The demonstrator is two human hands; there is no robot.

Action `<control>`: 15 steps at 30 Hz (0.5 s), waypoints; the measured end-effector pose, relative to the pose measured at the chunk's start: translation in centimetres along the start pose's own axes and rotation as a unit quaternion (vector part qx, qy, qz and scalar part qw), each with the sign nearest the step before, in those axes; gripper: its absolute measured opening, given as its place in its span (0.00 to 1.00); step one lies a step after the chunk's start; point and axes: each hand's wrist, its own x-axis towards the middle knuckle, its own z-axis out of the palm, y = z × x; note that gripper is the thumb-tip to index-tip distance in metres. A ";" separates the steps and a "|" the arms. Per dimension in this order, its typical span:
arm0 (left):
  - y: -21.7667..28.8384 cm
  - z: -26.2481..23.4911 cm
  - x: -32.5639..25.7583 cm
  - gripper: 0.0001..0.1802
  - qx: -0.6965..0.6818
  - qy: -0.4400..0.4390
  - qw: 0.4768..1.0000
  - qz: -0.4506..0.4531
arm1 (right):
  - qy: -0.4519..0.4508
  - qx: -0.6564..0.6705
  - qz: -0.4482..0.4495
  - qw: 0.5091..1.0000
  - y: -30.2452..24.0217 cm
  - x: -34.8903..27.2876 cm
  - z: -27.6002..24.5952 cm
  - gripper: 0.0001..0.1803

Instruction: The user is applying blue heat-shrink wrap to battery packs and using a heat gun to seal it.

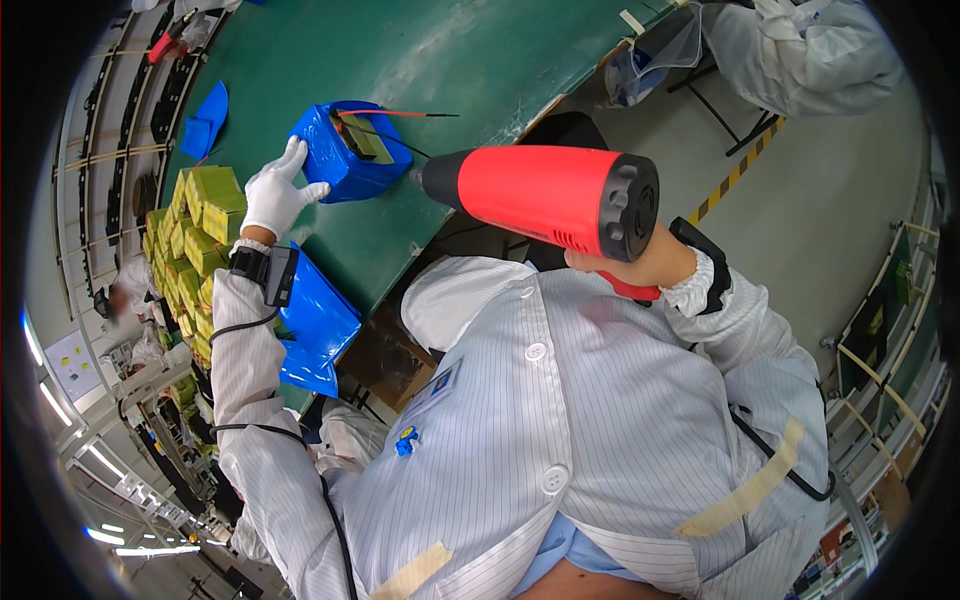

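A block wrapped in shiny blue film (345, 178), apparently a battery pack, rests on the green table. Its film is open at one end, showing a yellow-green face, and a red wire (400, 113) and a black wire come out. My left hand (275, 197), in a white glove, has its fingers spread and touches the pack's left side. In my bare right hand (645, 262) is a red heat gun (535, 195), fingers wrapped round its handle. Its black nozzle points left, close to the pack's right side; whether it touches cannot be made out.
Yellow-green blocks (205, 215) are stacked left of my left hand. One blue film sleeve (318, 320) lies by my left forearm, another blue piece (205, 120) farther off on the green table (480, 60). Another person's white sleeve (800, 60) shows at upper right. A black cable runs along my left arm.
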 end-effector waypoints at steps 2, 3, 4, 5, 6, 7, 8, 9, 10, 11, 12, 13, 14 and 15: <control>0.0 0.0 0.0 0.47 0.001 0.000 1.000 0.001 | -0.004 0.015 0.043 0.999 -0.2 -0.1 -0.1 0.16; 0.1 -0.1 0.0 0.47 0.002 0.001 1.000 0.002 | -0.004 0.075 0.118 0.990 -0.6 0.1 -0.1 0.15; 0.2 -0.3 0.1 0.48 0.003 0.001 1.000 0.004 | -0.004 0.135 0.191 0.972 -0.8 0.2 -0.2 0.14; 0.2 -0.5 0.2 0.48 0.003 0.002 1.000 0.004 | -0.003 0.135 0.190 0.972 -0.7 0.2 -0.1 0.14; 0.4 -0.9 0.3 0.48 0.028 0.004 1.000 0.013 | 0.006 0.152 0.191 0.970 -0.5 0.1 0.1 0.13; 1.1 -1.8 0.7 0.48 0.051 0.006 0.998 0.024 | 0.018 0.169 0.192 0.966 -0.4 0.0 0.1 0.12; 2.0 -2.6 1.4 0.48 0.051 0.007 0.998 0.027 | 0.021 0.168 0.193 0.966 -0.5 -0.1 0.0 0.12; 4.1 -4.5 2.5 0.49 0.027 -0.031 0.998 -0.036 | 0.013 0.152 0.198 0.968 -0.5 -0.2 -0.1 0.12; 5.4 -5.7 3.0 0.50 0.005 -0.069 0.992 -0.103 | 0.001 0.136 0.200 0.970 -0.6 -0.1 -0.3 0.12; 5.6 -5.1 3.6 0.49 -0.031 -0.011 0.995 -0.095 | 0.003 0.134 0.200 0.971 -0.6 -0.3 -0.4 0.12; 6.0 -5.0 4.3 0.49 -0.032 -0.009 0.995 -0.095 | 0.008 0.114 0.176 0.978 -0.3 -0.6 -0.4 0.13; 6.5 -4.8 5.0 0.48 -0.041 0.003 0.996 -0.083 | 0.014 0.093 0.152 0.984 -0.1 -0.9 -0.4 0.14; 7.0 -4.7 5.4 0.47 -0.050 0.015 0.996 -0.071 | 0.015 0.091 0.151 0.984 0.3 -1.0 -0.4 0.14; 7.9 -4.6 5.7 0.41 -0.004 0.057 0.998 -0.039 | 0.022 0.054 0.113 0.992 0.8 -1.2 -0.4 0.14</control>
